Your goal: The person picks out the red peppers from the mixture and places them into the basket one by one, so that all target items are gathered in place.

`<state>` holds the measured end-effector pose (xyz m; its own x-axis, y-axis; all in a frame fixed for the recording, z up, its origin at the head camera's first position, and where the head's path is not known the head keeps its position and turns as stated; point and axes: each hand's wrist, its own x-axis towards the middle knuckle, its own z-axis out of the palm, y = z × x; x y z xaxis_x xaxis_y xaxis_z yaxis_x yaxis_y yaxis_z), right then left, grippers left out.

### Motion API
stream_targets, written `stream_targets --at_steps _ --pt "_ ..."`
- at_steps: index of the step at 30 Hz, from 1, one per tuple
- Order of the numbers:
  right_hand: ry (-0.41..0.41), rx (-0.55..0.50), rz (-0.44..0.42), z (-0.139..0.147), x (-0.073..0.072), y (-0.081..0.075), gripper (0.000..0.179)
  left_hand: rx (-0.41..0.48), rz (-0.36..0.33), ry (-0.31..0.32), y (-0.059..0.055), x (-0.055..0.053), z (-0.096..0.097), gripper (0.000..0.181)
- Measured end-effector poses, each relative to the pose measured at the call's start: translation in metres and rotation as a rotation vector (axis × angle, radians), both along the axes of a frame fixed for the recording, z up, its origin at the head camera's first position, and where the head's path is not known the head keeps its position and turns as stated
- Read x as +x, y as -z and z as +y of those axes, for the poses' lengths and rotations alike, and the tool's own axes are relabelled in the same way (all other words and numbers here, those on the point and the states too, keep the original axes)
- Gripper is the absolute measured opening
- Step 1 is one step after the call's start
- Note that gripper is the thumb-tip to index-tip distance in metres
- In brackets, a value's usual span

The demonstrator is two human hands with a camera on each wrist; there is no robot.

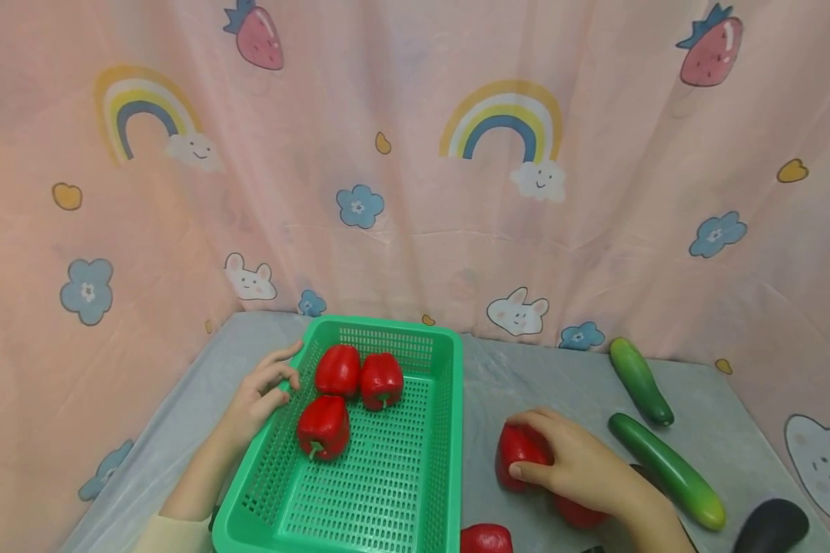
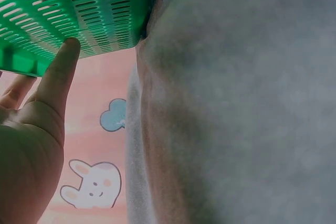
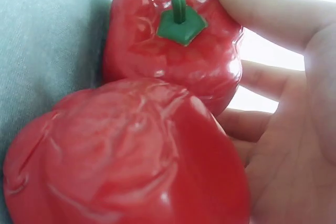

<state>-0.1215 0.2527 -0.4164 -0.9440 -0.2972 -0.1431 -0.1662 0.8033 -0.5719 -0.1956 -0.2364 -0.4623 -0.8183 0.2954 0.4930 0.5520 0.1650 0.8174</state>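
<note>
My left hand (image 1: 257, 393) is at the left side of a green basket (image 1: 454, 438), fingers bent at its rim. In the left wrist view the thumb (image 2: 62, 72) lies against the slotted outer wall. Inside the basket sit three red bell peppers, one front pepper (image 1: 323, 427) and two behind. To the right of the basket, my right hand (image 1: 574, 461) grips another red bell pepper (image 1: 514, 455), thumb on the near side and fingers round the far side. Its green stem (image 3: 179, 9) shows in the right wrist view. A further pepper (image 3: 126, 156) lies close beside it, partly under the hand.
One more red pepper (image 1: 486, 539) lies by the basket's near right corner. Two green cucumber-like vegetables (image 1: 667, 468) lie on the grey cloth at the right, with a dark eggplant (image 1: 771, 526) near the front. A pink printed curtain (image 1: 415, 192) hangs behind the table.
</note>
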Motion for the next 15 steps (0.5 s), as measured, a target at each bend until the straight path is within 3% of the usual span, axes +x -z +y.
stream_targets --at_steps 7,15 --pt "0.035 -0.035 0.001 -0.0018 -0.0006 -0.0028 0.069 0.0 -0.005 -0.003 -0.0013 0.0004 0.0003 0.03" --pt "0.042 -0.069 0.093 -0.0037 0.0003 -0.0094 0.074 -0.006 -0.002 -0.006 -0.0001 -0.0001 0.0002 0.03"
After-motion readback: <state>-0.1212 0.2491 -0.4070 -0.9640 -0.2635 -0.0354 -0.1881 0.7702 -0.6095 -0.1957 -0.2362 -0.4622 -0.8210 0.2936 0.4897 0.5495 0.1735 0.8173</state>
